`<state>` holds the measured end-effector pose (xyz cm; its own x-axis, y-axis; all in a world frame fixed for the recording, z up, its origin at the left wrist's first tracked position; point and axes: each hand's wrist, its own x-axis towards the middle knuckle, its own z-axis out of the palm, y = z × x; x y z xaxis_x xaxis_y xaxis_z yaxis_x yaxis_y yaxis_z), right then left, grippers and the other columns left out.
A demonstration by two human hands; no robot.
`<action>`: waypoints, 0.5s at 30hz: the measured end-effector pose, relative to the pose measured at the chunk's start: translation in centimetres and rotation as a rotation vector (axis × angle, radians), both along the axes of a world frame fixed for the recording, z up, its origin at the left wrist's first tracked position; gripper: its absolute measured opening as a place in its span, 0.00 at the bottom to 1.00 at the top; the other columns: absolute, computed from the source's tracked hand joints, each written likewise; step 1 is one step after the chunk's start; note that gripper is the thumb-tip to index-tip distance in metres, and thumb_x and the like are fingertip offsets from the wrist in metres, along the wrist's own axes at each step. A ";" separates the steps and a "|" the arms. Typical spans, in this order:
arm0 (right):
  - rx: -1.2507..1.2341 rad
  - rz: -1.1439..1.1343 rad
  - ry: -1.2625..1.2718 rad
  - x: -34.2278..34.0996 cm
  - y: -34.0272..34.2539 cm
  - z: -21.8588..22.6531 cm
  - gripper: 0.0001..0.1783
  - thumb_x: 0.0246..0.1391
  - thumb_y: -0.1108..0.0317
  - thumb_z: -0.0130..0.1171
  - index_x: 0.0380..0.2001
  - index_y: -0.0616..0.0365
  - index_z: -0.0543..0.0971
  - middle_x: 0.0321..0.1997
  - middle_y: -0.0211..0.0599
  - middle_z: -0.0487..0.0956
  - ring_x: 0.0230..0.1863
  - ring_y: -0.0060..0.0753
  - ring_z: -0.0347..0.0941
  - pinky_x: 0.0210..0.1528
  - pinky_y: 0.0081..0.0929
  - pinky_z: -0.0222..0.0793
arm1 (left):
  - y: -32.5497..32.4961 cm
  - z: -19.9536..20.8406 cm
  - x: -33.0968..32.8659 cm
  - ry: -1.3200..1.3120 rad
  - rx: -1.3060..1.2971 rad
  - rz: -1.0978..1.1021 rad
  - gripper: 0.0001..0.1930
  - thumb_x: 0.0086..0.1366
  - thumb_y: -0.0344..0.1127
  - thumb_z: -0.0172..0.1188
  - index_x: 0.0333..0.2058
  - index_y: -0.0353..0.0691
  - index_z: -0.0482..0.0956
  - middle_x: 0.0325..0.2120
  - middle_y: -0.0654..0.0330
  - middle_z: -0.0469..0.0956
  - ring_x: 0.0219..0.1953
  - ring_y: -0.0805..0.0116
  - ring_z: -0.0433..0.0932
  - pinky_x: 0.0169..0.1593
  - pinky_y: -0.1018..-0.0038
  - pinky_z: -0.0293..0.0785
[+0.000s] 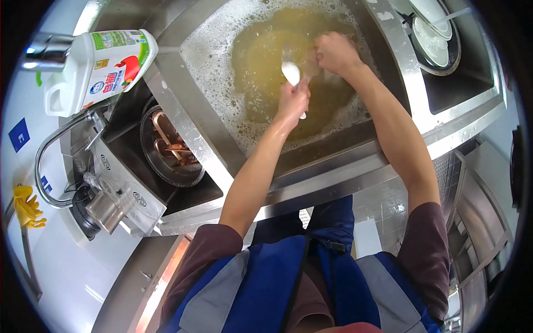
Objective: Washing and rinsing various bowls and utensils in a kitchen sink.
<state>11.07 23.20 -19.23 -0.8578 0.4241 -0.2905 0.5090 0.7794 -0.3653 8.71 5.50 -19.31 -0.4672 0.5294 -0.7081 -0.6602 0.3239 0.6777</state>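
Note:
In the middle sink (222,143), cloudy yellowish water with white foam round its rim lies below my hands. My left hand (294,102) is closed round a white spoon (291,72); the bowl points away from me and the handle end shows beneath the fingers. Just beyond the bowl is a pale, blurred shape I cannot make out. To its right, my right hand (336,53) is closed at the water's surface, its fingers curled and partly smeared. What those fingers hold, if anything, is hidden.
The left basin holds a round metal pot (177,176) with brown utensils. Above it stand a large white detergent jug (114,69) and a curved faucet (40,161). White dishes (432,47) sit in a bowl in the right basin. Yellow gloves (28,208) hang far left.

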 end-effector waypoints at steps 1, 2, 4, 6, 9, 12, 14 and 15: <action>0.008 -0.002 0.006 0.4 0.2 -0.7 0.11 0.38 0.70 0.57 0.30 0.53 0.82 0.34 0.46 0.79 0.37 0.51 0.76 0.43 0.42 0.72 | 0.1 0.1 0.2 -0.021 0.001 0.001 0.09 0.66 0.37 0.52 0.28 0.41 0.66 0.15 0.69 0.62 0.13 0.81 0.57 0.15 0.81 0.51; -0.012 0.121 0.022 0.5 0.5 -0.7 0.11 0.40 0.67 0.57 0.31 0.50 0.83 0.32 0.47 0.79 0.36 0.51 0.77 0.42 0.41 0.73 | 0.2 0.1 0.2 -0.012 0.012 0.000 0.09 0.66 0.37 0.52 0.28 0.41 0.66 0.15 0.69 0.62 0.13 0.81 0.57 0.15 0.81 0.51; -0.021 0.242 0.042 0.5 0.9 -1.0 0.12 0.42 0.65 0.58 0.32 0.48 0.84 0.29 0.48 0.80 0.36 0.51 0.77 0.41 0.40 0.74 | 0.5 0.0 0.1 -0.046 0.060 0.083 0.09 0.65 0.37 0.52 0.27 0.42 0.64 0.15 0.69 0.61 0.13 0.81 0.56 0.15 0.82 0.50; -0.090 0.103 0.077 0.2 -1.0 0.3 0.16 0.43 0.63 0.57 0.38 0.50 0.82 0.35 0.48 0.80 0.39 0.51 0.76 0.44 0.41 0.73 | 0.4 -0.2 -1.1 -0.065 0.046 0.124 0.10 0.65 0.37 0.52 0.27 0.42 0.64 0.15 0.69 0.61 0.12 0.81 0.55 0.15 0.81 0.50; -0.188 0.117 0.137 -0.7 -0.9 2.3 0.18 0.43 0.63 0.57 0.42 0.47 0.80 0.42 0.45 0.79 0.42 0.51 0.75 0.46 0.42 0.72 | 0.5 -0.1 -1.8 -0.122 -0.026 0.196 0.12 0.65 0.41 0.52 0.28 0.44 0.62 0.14 0.69 0.59 0.11 0.82 0.52 0.14 0.81 0.47; -0.334 0.239 0.351 -0.5 -0.8 0.1 0.21 0.41 0.65 0.59 0.43 0.50 0.79 0.42 0.43 0.79 0.47 0.49 0.73 0.48 0.39 0.70 | 0.8 0.5 -1.5 -0.118 -0.031 0.207 0.12 0.66 0.42 0.50 0.28 0.42 0.63 0.14 0.71 0.57 0.11 0.83 0.50 0.14 0.82 0.45; -0.279 0.196 0.378 -0.5 -0.1 -0.4 0.19 0.42 0.63 0.59 0.42 0.49 0.80 0.42 0.43 0.79 0.45 0.49 0.74 0.47 0.40 0.71 | 0.4 0.4 -1.7 -0.090 0.013 0.140 0.14 0.67 0.44 0.50 0.28 0.41 0.64 0.14 0.71 0.57 0.11 0.83 0.50 0.14 0.82 0.45; -0.227 0.156 0.414 -0.7 0.0 -0.4 0.17 0.43 0.61 0.58 0.40 0.47 0.81 0.42 0.43 0.79 0.42 0.49 0.75 0.46 0.42 0.72 | 0.2 0.4 -1.9 -0.052 0.054 0.076 0.15 0.67 0.45 0.50 0.28 0.39 0.66 0.13 0.72 0.56 0.11 0.83 0.51 0.14 0.82 0.45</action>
